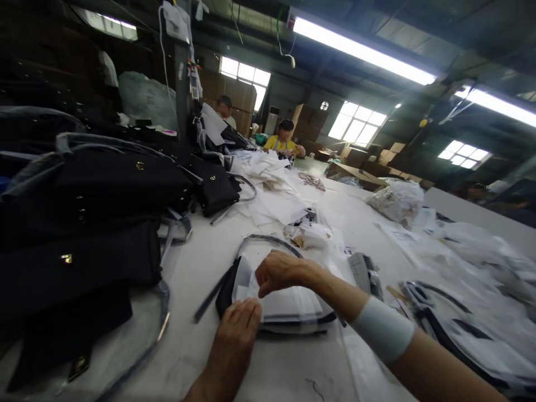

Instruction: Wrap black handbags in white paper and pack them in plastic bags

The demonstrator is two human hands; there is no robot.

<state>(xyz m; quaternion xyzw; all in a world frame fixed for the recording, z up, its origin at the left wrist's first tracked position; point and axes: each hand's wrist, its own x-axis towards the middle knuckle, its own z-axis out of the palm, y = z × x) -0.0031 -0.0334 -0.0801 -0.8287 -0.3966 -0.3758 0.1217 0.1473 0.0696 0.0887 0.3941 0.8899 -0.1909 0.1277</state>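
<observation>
A black handbag (pixel 226 293) lies flat on the white table in front of me, with white sheets (pixel 288 304) spread over its upper side. Its handle (pixel 268 239), in clear wrap, arches at the far side. My left hand (pixel 240 326) rests on the near left part of the bag, fingers stretched out side by side over the sheet's edge. Above the sheets, my right hand (pixel 278 272) is bent at the wrist with its fingers curled in. Whatever those fingers grip, if anything, is hidden behind the hand.
Finished black bags (pixel 113 245) pile up on the left. White papers (pixel 272 190) and scraps (pixel 312 234) cover the table beyond. A grey wrapped roll (pixel 365 273), plastic sheeting (pixel 473 251) and bag parts (pixel 448 340) lie right. A person in yellow (pixel 274 142) sits at the far end.
</observation>
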